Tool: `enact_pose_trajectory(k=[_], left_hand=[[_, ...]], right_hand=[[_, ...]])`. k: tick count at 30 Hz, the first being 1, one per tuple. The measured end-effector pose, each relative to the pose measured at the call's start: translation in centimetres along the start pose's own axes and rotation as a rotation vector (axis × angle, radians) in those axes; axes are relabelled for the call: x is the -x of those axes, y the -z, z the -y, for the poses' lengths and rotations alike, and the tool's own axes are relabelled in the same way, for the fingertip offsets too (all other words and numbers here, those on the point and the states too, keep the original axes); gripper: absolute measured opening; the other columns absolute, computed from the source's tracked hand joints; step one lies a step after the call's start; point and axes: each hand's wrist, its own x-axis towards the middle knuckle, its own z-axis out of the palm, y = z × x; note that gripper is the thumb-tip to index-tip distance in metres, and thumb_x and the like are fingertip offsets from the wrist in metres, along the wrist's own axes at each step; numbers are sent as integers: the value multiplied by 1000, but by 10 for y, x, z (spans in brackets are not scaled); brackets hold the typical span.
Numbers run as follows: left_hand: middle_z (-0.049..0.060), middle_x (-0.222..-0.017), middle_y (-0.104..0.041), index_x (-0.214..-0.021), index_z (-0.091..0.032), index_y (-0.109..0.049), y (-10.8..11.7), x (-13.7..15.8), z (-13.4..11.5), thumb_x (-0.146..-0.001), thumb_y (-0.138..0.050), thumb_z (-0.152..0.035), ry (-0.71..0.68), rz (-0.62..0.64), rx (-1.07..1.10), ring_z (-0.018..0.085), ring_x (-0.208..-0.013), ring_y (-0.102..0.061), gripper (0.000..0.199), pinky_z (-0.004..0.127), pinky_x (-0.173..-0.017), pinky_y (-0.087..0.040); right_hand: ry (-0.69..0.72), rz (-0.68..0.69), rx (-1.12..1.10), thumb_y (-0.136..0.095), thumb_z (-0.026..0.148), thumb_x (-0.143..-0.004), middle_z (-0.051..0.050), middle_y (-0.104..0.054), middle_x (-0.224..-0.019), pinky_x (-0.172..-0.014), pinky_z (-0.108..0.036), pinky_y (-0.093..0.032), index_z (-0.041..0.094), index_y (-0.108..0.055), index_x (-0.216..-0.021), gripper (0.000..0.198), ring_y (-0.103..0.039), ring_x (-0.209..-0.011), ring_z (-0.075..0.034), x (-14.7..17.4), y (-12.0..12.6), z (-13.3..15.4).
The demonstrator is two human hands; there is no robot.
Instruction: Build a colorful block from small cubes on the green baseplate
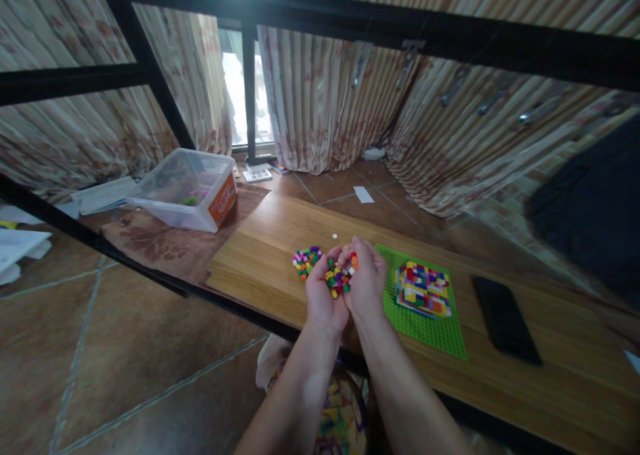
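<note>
My left hand (324, 303) and my right hand (369, 280) are cupped side by side above the wooden table. Small coloured toy bricks (338, 283) lie gathered between the curled palms; those deepest in the cup are partly hidden by the fingers. To the left, a loose pile of bricks (305, 262) rests on the table, just beyond my left fingers. A single white brick (335, 236) sits farther back. Right of my right hand, a block built of many-coloured bricks (424, 288) stands on a green studded baseplate (430, 338).
A black phone (506, 320) lies on the wooden table (270, 232) at the right. A clear plastic box (187, 188) with an orange label stands on a brown mat at the left. Black metal bars (320, 16) cross overhead and run along the table's near edge.
</note>
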Motion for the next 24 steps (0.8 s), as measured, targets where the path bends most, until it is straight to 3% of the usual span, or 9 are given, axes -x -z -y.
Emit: enact_pose_trajectory(k=[8,13,17,21,24], left_hand=[[4,-68,-68,-75,-11,-69,1,6,1,-90,-46,-17,15,-15,-36,11,-64,-66,28,21,-73,-53],[4,-59,-63,-68,-12,-66,2,14,10,-93,-39,-20,119,-45,28,12,-60,-65,38,23,-71,-54],[5,-62,-64,-71,-12,-65,0,23,19,-92,-40,-18,156,-74,48,13,-62,-66,33,25,-72,-55],[8,-78,-70,-83,-12,-66,-6,35,25,-90,-44,-16,168,-96,63,15,-72,-69,23,29,-78,-56],[10,-87,-70,-88,-12,-65,-15,45,30,-89,-46,-16,180,-66,62,17,-80,-70,19,33,-81,-57]], right_hand=[[89,-56,40,-75,29,-71,6,-55,-49,-56,-23,-45,19,-52,-55,30,-53,-49,-9,6,2,10],[37,-44,59,-72,37,-75,9,-54,-48,-39,-20,-32,20,-53,-68,27,-42,-35,-6,11,3,18],[-10,-56,-54,-64,48,-82,8,-54,-51,-38,-20,-29,19,-55,-71,32,-38,-36,-5,14,9,38],[-108,-109,-266,-69,50,-75,10,-49,-53,-38,-20,-27,20,-56,-73,33,-29,-36,-4,11,28,70],[-34,-161,-154,-69,49,-76,9,-49,-54,-37,-20,-22,20,-58,-71,32,-29,-37,-4,12,59,90]])
